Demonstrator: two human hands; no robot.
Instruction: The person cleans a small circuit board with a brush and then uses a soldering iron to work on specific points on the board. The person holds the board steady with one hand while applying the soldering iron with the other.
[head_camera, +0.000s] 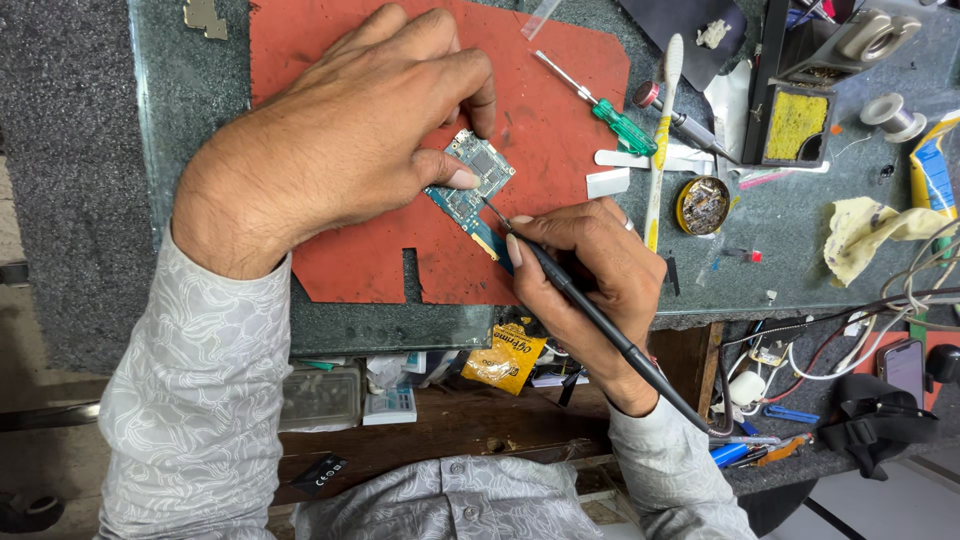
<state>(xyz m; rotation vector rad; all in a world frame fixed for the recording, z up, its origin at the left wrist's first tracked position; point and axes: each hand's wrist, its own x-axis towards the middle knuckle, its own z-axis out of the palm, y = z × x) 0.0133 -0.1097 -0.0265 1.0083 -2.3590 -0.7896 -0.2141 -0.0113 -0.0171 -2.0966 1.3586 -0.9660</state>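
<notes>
A small blue-green circuit board lies on a red mat on the workbench. My left hand pins the board down with thumb and fingertips at its left and upper edges. My right hand grips a black soldering iron like a pen. Its metal tip touches the board near the lower right side. The iron's black cable runs off toward the lower right.
To the right lie a green-handled screwdriver, a white toothbrush, a round tin of brass wool, a yellow sponge in a black holder, a solder spool and a yellow cloth. Tangled cables and a phone sit at the lower right.
</notes>
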